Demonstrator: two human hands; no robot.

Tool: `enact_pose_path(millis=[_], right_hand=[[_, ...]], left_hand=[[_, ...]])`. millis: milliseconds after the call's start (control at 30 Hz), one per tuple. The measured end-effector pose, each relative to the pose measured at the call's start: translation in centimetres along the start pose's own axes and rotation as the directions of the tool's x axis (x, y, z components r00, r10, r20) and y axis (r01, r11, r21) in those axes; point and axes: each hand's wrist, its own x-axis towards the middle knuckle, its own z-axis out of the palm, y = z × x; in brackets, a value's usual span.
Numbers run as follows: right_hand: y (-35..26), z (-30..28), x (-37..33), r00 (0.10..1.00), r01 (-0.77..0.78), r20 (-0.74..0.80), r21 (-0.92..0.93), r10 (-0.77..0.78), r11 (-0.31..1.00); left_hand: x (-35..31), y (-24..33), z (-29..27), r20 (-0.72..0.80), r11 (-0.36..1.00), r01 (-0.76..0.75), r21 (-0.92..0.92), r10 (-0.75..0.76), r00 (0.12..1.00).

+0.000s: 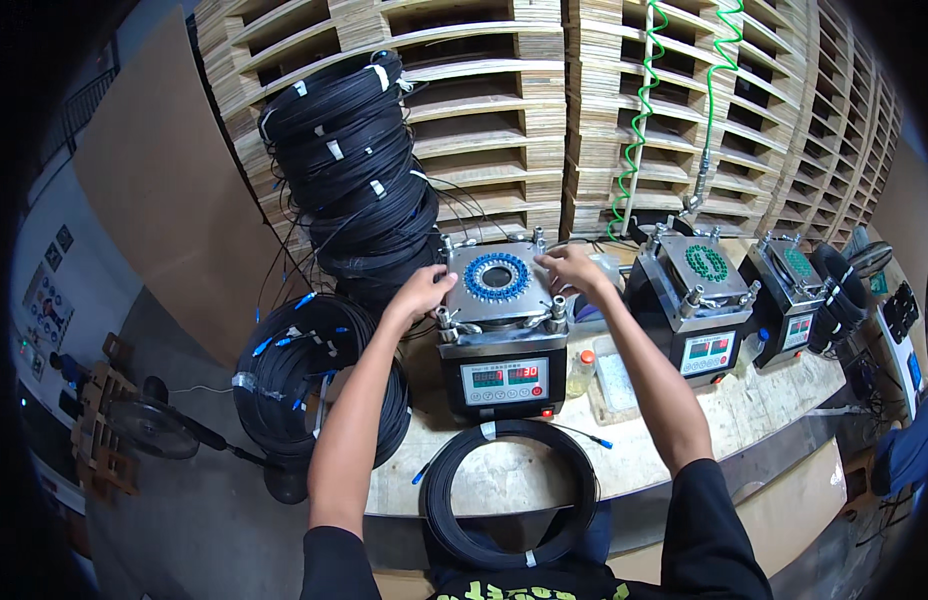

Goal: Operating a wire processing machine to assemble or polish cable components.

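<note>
A machine (502, 385) with a black body, a lit red display and buttons stands before me on the bench. On its top lies a square metal plate (467, 308), with a ring of blue connectors (496, 296) around a central hole. My left hand (421, 293) is at the plate's left edge, fingers closed against it. Across from it, my right hand (574, 270) is closed at the right edge, near a back corner post. The fingertips are partly hidden. Nearer to me, a coil of black cable (440, 500) with blue-tipped ends rests over the bench's front edge.
Stacked coils of black cable (354, 190) rise at back left, above another coil (246, 410) with blue ends. To the right stand two similar machines (699, 345), (792, 320) with green connectors. A small orange-capped bottle (586, 372) and white tray (616, 382) sit between. Wooden pallets (494, 100) stand behind.
</note>
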Motion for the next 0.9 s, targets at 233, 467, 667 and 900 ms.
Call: enact_pose_path(millis=[233, 467, 667, 900], right_hand=[[2.9, 0.6, 2.3, 0.998, 0.040, -0.047, 0.244, -0.029, 0.969], [-6.2, -0.7, -0.6, 0.997, 0.056, -0.075, 0.569, -0.016, 0.820], [-9.7, 0.4, 0.0, 0.998, 0.044, 0.013, 0.638, -0.068, 0.769], [-10.7, 3.1, 1.6, 0.995, 0.080, -0.007, 0.618, -0.096, 0.782]], left_hand=[[-0.7, 0.6, 1.6, -0.089, 0.974, -0.003, -0.226, -0.017, 0.996], [-4.4, 6.4, -1.7, 0.006, 0.854, -0.075, -0.514, 0.090, 0.996], [-4.5, 5.1, -1.7, 0.042, 0.909, -0.295, -0.294, 0.320, 0.946], [-2.1, 1.2, 1.0, -0.380, 0.871, -0.477, 0.118, 0.484, 0.789]])
